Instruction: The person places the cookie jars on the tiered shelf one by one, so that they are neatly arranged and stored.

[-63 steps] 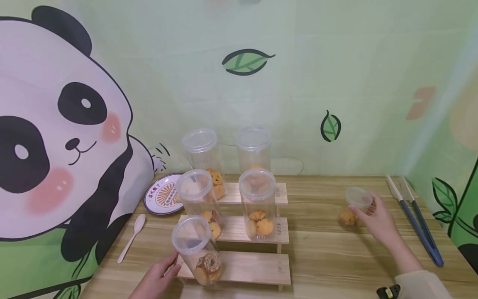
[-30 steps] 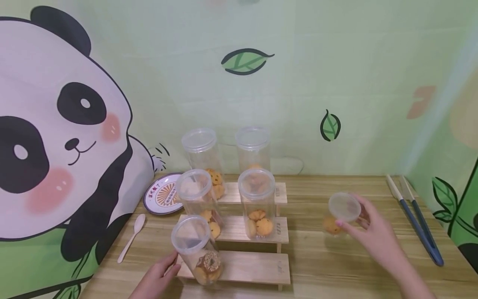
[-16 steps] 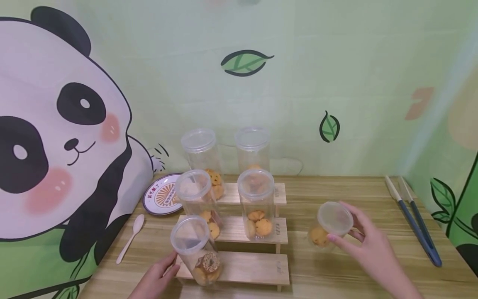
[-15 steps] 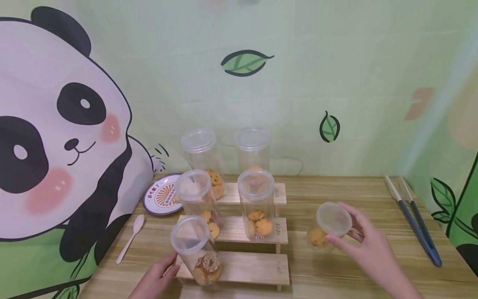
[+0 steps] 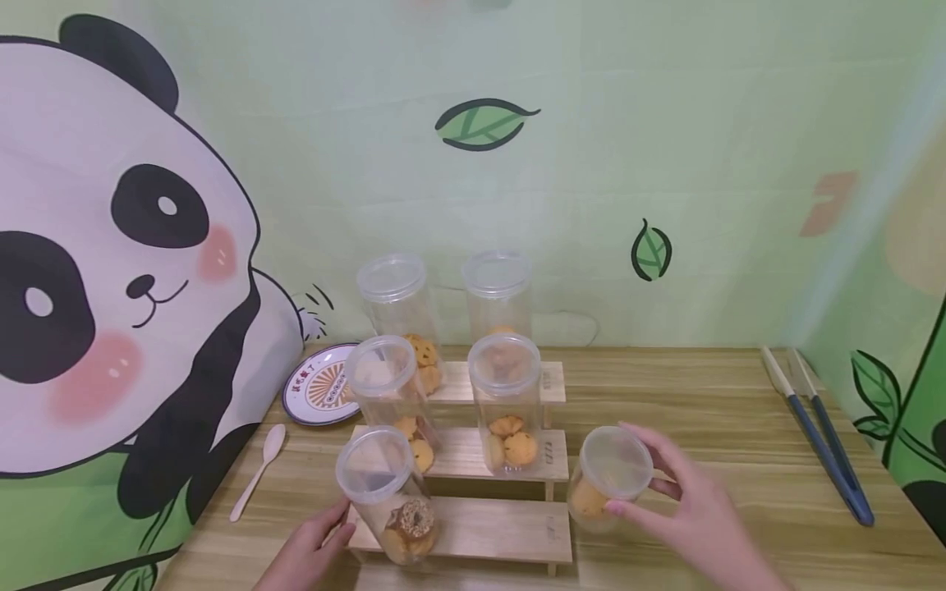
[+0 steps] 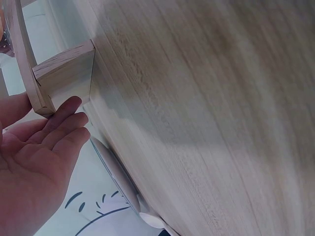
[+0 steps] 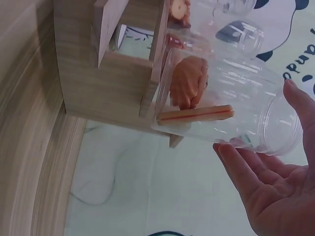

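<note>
In the head view my right hand point(image 5: 683, 509) grips a clear lidded plastic jar point(image 5: 617, 464) of cookies near its lid, thumb on one side and fingers on the other. This jar stands just right of the lowest step of a three-step wooden stand point(image 5: 510, 529). The right wrist view shows a ridged brown cookie point(image 7: 189, 81) and a layered wafer-like piece point(image 7: 197, 114) inside. My left hand point(image 5: 306, 546) holds the left end of the lowest step, beside a jar with a nut-topped doughnut-shaped cookie point(image 5: 392, 492). In the left wrist view, its thumb and fingers meet the board end point(image 6: 44, 105).
Two cookie jars stand on the middle step, the right one point(image 5: 506, 402) upright, and two on the back step point(image 5: 498, 295). A patterned plate point(image 5: 321, 386) and a pale spoon point(image 5: 259, 472) lie left. Blue-handled tongs point(image 5: 828, 443) lie at the right table edge.
My right hand has brought its jar leftward and toward me, from the right part of the table to beside the lowest step. My left hand keeps its place on the stand.
</note>
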A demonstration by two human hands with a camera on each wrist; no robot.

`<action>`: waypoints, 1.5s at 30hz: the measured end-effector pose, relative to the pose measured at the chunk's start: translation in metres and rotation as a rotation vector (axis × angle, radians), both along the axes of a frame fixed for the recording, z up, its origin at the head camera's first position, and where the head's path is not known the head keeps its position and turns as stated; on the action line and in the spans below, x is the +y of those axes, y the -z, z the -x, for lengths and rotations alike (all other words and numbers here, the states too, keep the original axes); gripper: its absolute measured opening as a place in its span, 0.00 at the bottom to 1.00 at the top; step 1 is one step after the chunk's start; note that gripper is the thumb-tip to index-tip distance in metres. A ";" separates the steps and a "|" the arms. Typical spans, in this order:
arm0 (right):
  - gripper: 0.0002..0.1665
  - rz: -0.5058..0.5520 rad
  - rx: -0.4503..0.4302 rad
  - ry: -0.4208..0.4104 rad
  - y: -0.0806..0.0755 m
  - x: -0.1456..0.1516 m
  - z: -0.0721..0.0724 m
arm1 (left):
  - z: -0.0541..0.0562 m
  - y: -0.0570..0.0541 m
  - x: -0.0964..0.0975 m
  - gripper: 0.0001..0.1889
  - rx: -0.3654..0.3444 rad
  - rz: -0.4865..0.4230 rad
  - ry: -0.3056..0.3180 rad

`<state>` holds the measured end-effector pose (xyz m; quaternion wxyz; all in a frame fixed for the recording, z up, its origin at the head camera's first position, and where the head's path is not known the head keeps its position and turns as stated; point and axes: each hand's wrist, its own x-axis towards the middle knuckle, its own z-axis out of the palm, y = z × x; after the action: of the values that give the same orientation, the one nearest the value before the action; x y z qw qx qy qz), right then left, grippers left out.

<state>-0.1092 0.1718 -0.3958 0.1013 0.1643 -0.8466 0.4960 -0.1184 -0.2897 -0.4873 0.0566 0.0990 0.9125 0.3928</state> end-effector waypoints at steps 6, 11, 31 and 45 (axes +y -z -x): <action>0.44 0.012 -0.024 -0.075 0.004 -0.013 -0.002 | -0.001 0.000 0.001 0.27 0.002 0.000 -0.011; 0.44 0.032 0.004 -0.136 0.005 -0.024 -0.001 | -0.002 -0.001 0.002 0.26 0.007 0.000 -0.035; 0.46 0.093 -0.008 -0.265 0.030 -0.075 0.001 | -0.001 -0.001 0.002 0.26 0.013 -0.007 -0.024; 0.48 0.074 -0.007 -0.236 0.044 -0.090 0.003 | -0.001 0.000 0.001 0.27 0.013 0.004 -0.016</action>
<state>-0.1126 0.0814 -0.4397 0.0453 0.2573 -0.8028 0.5360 -0.1174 -0.2883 -0.4870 0.0476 0.0943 0.9144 0.3907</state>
